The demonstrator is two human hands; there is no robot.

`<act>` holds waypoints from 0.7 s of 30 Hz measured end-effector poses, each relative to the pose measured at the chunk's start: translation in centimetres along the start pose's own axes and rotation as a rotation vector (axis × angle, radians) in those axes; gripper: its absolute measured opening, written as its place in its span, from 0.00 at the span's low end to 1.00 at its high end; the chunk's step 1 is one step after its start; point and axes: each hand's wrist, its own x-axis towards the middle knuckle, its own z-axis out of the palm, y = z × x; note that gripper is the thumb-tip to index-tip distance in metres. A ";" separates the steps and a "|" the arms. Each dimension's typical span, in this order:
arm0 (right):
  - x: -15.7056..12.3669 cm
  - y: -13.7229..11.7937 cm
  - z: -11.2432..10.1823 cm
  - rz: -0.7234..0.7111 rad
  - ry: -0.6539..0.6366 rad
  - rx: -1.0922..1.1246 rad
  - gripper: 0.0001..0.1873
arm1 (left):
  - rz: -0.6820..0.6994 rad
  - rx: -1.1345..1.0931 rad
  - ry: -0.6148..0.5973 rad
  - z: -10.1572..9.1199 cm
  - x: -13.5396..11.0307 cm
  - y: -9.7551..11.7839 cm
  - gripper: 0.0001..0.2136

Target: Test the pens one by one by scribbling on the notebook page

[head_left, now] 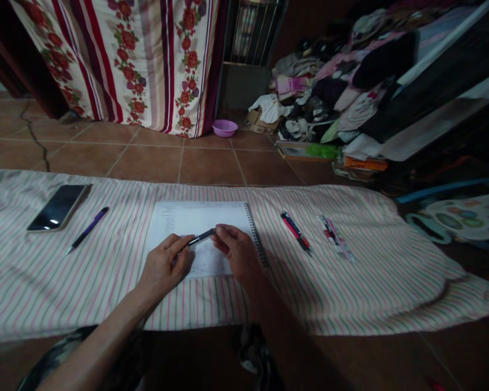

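Note:
A dark pen (201, 237) with a silvery band is held slantwise between my two hands, above a spiral notebook (204, 212). My left hand (168, 262) is closed round the pen's lower left end. At the upper right end, the fingertips of my right hand (237, 248) pinch the pen. The notebook lies open at a page with print on it, its black spiral along the right side; my hands hide part of the page. A purple and black pen (87, 231) lies left of the notebook.
The striped cloth (118, 293) covers the low surface. A phone (58, 208) lies at the far left. Red and dark pens (295, 233) and a packet of pens (334, 238) lie on the right. Beyond are a purple basin (225, 128) and heaped clothes (334, 81).

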 end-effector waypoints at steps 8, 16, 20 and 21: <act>-0.3 0.0 0.1 0.010 -0.019 -0.027 0.18 | 0.006 0.254 0.024 0.4 0.1 0.7 0.15; 0.5 0.7 -0.5 -0.111 0.029 -0.185 0.11 | 0.027 0.304 0.004 0.7 0.0 1.3 0.14; 0.8 1.0 -0.7 -0.156 0.013 -0.222 0.10 | 0.014 0.308 -0.026 0.8 0.1 1.5 0.14; 0.7 1.0 -0.7 -0.163 0.005 -0.226 0.10 | 0.007 0.304 -0.028 0.8 0.1 1.5 0.14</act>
